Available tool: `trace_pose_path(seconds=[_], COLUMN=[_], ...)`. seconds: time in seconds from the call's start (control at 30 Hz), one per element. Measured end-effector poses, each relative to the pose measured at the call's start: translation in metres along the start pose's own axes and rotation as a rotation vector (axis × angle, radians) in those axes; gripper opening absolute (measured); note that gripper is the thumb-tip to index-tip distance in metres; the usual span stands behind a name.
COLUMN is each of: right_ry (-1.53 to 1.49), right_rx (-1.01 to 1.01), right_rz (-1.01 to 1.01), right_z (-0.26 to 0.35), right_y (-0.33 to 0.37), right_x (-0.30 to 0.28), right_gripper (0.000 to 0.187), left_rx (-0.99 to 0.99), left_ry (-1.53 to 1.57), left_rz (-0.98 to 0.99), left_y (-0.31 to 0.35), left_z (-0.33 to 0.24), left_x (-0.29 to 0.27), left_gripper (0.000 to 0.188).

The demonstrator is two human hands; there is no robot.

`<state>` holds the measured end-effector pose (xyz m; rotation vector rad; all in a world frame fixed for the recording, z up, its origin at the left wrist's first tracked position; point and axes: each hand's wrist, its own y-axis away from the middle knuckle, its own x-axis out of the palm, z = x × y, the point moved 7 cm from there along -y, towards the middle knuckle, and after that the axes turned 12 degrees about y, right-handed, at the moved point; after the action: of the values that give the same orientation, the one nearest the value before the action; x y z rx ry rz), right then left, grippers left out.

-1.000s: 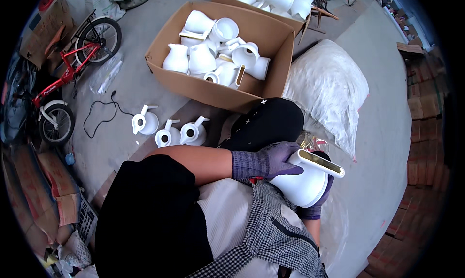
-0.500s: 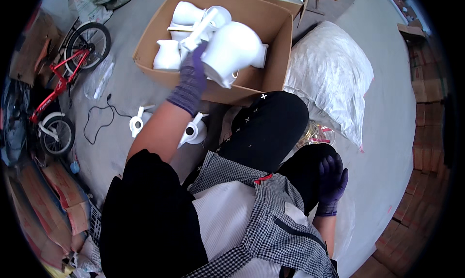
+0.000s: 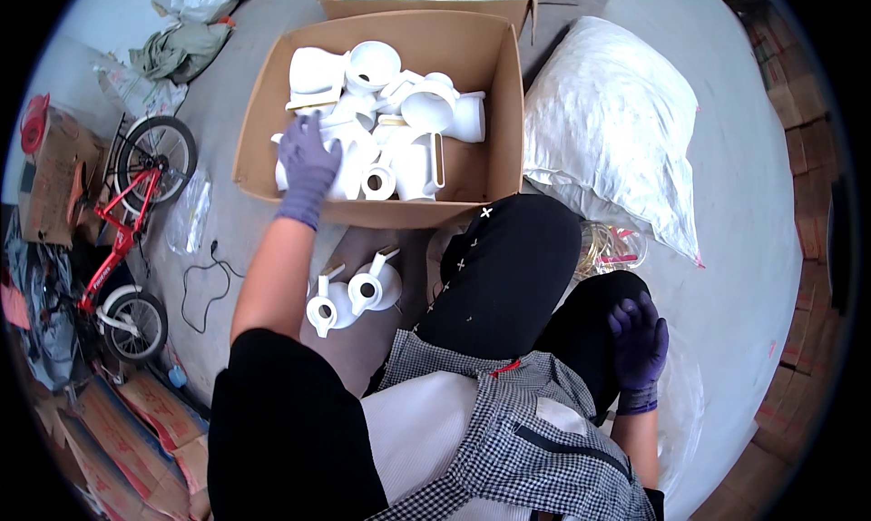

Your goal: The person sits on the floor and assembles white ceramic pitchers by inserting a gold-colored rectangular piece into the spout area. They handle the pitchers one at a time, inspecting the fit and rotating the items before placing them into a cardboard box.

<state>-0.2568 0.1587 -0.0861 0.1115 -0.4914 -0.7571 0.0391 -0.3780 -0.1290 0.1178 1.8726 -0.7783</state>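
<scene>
My left hand, in a purple knitted glove, lies over the near left part of an open cardboard box. Its fingers are spread across white jugs, and it grips none of them. Several glossy white jugs with gold-trimmed handles lie jumbled in the box, on their sides or tilted. My right hand, gloved alike, stays beside my bent right knee, open and holding nothing. Two more white jugs, a nearer one and another beside it, stand on the floor left of my leg.
A second box of white parts stands beyond the first. To its right sits a large white sack, with a clear bag of gold rings below. A red bicycle, a black cable and flattened cartons are at left.
The white jug that my left hand held over the box now lies among the others, let go. That hand has moved left and spread its fingers. The view has shifted; my right hand stays by the knee.
</scene>
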Motion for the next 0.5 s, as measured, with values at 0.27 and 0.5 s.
trace_pose_path(seconds=[0.27, 0.5], right_ry=[-0.038, 0.156], right_rx=[0.03, -0.006], right_rz=[0.03, -0.182], right_z=[-0.001, -0.011], right_y=[-0.002, 0.013], right_x=[0.001, -0.04], right_gripper=[0.059, 0.062], left_rx=[0.169, 0.464], left_ry=[0.361, 0.406], left_rz=[1.065, 1.383], left_y=[0.073, 0.071], left_z=[-0.166, -0.158], left_x=[0.063, 0.114], left_gripper=[0.039, 0.046])
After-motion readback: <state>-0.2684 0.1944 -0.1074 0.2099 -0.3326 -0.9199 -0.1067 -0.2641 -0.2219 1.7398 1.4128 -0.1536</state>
